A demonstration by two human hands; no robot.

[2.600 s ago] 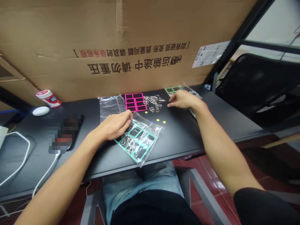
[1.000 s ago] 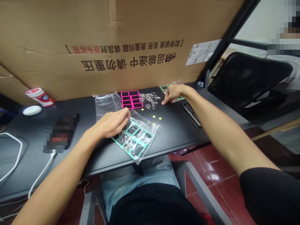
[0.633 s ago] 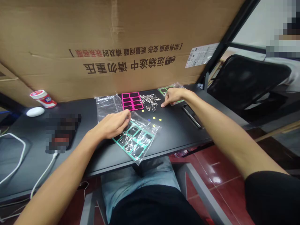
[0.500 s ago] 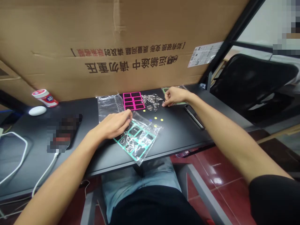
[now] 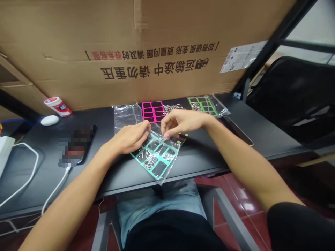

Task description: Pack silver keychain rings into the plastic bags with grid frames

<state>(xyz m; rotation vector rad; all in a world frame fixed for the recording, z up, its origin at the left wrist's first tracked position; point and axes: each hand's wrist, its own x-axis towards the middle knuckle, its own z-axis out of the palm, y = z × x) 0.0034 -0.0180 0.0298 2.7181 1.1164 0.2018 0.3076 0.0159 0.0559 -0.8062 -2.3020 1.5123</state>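
Observation:
A clear plastic bag lies at the table's front edge with a teal-framed label sheet and several metal wire rings inside. My left hand is closed on the bag's upper left edge. Over the bag's upper end is my right hand, its thumb and fingertips pinched; whatever they hold is too small to make out. Behind it lie a pink-framed label sheet and a heap of metal rings, partly covered by the hand. Yellow dots show beside the bag.
Another bag with a green-framed sheet lies at the back right, a flat clear bag at the back left. A phone rests at right, a cabled dark device at left. A cardboard sheet stands behind.
My right hand has moved from beside the ring heap, left and toward me, to the bag's upper end. My left hand keeps its hold. The view has shifted slightly.

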